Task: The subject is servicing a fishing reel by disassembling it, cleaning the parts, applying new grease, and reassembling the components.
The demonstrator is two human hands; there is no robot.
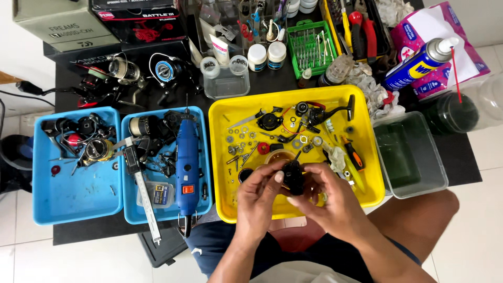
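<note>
- Black work table [272, 78]: it carries three trays side by side, with boxes, jars and tools crowded along its far edge. I sit at the near edge, my knees under the trays.
- Yellow tray [361, 112]: this is my working field. Washers, screws, a crank handle and small black reel parts lie scattered across its far half. The near half, under my hands, has the most bare floor, so that is where I judge a part can be set down safely.
- Two blue trays [78, 194]: these stand just left of the yellow one and hold other reels, a blue rotary tool [187, 157] and a caliper. Their rims touch or nearly touch, which leaves no lane between them.
- Clear tub of green liquid [411, 157]: it stands just beside the yellow tray's right rim. A wide sweep to my right could, I judge, knock it.
- Left hand [258, 195]: its fingers are curled around the left side of the reel body, with the thumb on top.
- Right hand [330, 195]: its fingertips pinch the same part from the right.
- Black reel body [293, 177]: I hold it between both hands, just above the near part of the yellow tray. The step in hand appears to be working on this housing. The next move calls for a steady left hold while the right fingers turn or pull a small piece.
</note>
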